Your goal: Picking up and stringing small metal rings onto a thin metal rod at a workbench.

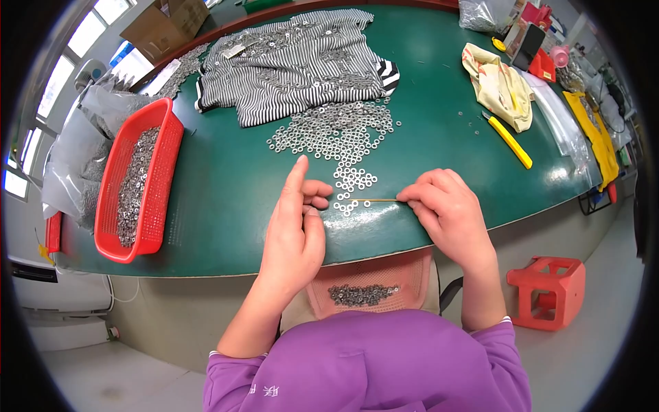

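Observation:
My right hand [449, 209] pinches one end of a thin brass-coloured rod [381, 200], which points left over a few small metal rings [345, 208] near the table's front. Whether any ring is threaded on the rod I cannot tell. Just left of these rings is my left hand [295, 223], its index finger stretched out and the other fingers loosely bent, with nothing visible in it. Beyond both hands, a large spread of the same silvery rings [322, 134] reaches back to a black-and-white striped cloth [288, 75], which has more small metal parts on it.
A red plastic basket [171, 130] of small metal parts stands left, beside filled clear bags [75, 151]. At right lie a yellow utility knife [509, 143] and a cream cloth [498, 86]. A pink mesh tray [405, 302] with dark rings is at my lap; a red stool [549, 292] stands lower right.

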The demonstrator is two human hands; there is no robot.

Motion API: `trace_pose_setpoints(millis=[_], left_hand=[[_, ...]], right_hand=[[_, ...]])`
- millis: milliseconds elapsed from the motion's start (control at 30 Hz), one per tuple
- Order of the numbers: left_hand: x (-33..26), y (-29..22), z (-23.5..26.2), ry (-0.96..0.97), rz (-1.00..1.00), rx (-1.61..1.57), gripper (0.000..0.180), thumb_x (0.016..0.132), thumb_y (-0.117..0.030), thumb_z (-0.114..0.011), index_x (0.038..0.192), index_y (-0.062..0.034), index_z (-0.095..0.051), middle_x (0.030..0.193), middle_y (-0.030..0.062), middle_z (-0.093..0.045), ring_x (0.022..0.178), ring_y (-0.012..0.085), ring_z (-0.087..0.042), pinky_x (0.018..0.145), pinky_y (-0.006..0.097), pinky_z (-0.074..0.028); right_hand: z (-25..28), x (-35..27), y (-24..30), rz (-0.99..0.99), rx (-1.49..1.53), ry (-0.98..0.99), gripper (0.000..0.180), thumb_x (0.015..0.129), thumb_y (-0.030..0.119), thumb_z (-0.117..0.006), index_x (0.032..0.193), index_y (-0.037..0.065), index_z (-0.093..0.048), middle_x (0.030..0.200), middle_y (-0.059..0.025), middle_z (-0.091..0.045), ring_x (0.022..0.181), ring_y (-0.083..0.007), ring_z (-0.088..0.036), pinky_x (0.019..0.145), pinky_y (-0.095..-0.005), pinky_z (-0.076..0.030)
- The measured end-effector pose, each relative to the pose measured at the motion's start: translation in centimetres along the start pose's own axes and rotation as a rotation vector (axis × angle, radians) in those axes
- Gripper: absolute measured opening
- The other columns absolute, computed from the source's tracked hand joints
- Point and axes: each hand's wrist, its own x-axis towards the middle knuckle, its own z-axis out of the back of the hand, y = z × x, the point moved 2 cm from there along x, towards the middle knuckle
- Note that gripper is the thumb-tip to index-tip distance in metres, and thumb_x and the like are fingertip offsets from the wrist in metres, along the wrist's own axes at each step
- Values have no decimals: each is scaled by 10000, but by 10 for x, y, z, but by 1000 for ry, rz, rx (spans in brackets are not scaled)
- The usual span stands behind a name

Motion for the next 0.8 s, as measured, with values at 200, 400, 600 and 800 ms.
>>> trace_pose_setpoints(millis=[200,400,600,800], left_hand=[[-1,4,-1,-32,30,-86,685,858,121,-401,1517,6,-250,1096,131,-597,884,174,-587,821,302,-498],[0,5,1,-62,37,-79,694,852,115,-413,1517,12,-245,1138,142,-582,939,194,-584,856,322,-488],[4,-6,-1,46,-53,246,705,852,39,-502,1506,24,-238,1335,182,-544,1229,351,-505,1061,451,-361],[3,-9,-2,115,-146,322,741,835,69,-505,1524,-25,-249,1325,129,-577,1228,326,-496,1099,426,-305]], right_hand=[[-11,7,11,48,16,31,169,782,27,-685,926,115,-680,881,-37,-579,831,-257,-574,728,-383,-497],[-12,7,17,102,74,110,186,768,27,-686,925,127,-683,881,-26,-584,836,-253,-573,740,-374,-489],[3,-9,14,230,191,297,205,741,3,-706,902,129,-703,854,-27,-600,827,-251,-586,726,-361,-484],[22,-14,-17,-82,-14,-67,127,800,19,-678,904,88,-703,873,-63,-617,840,-266,-593,727,-370,-494]])
